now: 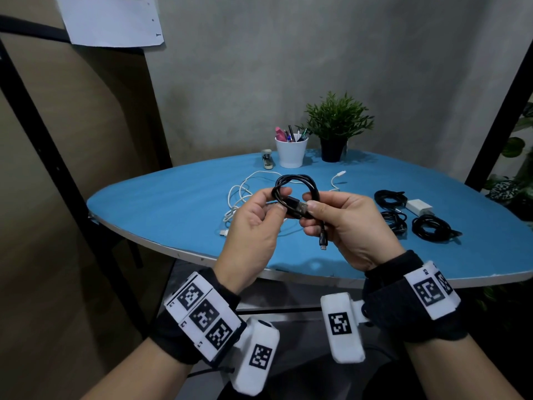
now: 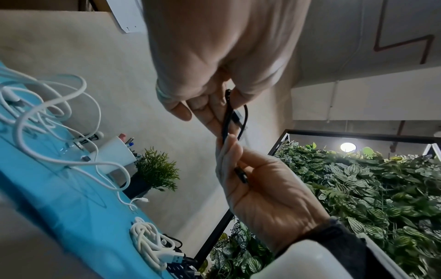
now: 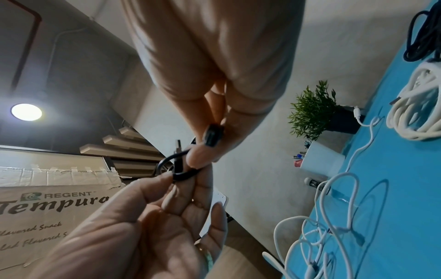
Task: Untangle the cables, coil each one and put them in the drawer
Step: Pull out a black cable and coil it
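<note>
Above blue table, both hands pinch coiled black cable, loop upright, plug down.

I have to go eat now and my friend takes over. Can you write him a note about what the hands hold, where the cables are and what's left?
Left hand: pinches one side of the black cable, coiled above the blue table.
Right hand: pinches its USB plug end; the small plug dangles below.
Done: coiled black cables lie at the table's right with a white charger; a white coil lies nearby.
Left: finish this coil, then untangle and coil the loose white cable. No drawer is in view; nothing stowed that I can see.
</note>
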The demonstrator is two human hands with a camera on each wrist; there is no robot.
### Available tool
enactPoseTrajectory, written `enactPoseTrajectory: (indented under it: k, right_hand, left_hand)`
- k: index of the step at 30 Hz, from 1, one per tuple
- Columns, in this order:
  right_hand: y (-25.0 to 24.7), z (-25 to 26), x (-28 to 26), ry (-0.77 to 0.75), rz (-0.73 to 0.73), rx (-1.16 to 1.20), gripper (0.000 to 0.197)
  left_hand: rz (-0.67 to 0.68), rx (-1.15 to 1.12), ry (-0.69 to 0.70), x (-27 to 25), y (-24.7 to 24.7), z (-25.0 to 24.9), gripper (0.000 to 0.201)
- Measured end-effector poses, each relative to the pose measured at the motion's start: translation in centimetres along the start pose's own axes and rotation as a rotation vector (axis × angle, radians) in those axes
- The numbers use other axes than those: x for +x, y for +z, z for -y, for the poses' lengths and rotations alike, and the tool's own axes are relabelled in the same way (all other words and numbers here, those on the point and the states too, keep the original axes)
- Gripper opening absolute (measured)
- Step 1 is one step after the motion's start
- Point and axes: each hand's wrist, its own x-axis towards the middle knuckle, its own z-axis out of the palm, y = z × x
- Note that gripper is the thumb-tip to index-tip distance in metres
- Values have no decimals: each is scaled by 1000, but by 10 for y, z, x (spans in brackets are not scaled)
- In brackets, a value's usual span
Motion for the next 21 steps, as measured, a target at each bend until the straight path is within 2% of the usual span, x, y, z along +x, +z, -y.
enactPoseTrajectory:
  k: [4, 12, 18, 21]
  right_hand:
    - [-1, 0, -1, 3, -1, 3, 13]
    - [-4, 4, 1, 3, -16, 8, 8]
    - [-5, 0, 2, 36, -12, -1, 9]
    - [-5, -3, 1, 77, 3, 1, 10]
  left_hand:
    - [27, 22, -19, 0, 1, -2, 21]
    - [212, 74, 14, -3, -4, -8, 18]
    - [215, 272, 72, 2, -13, 1, 8]
    - [176, 438, 109, 4, -18, 6, 12]
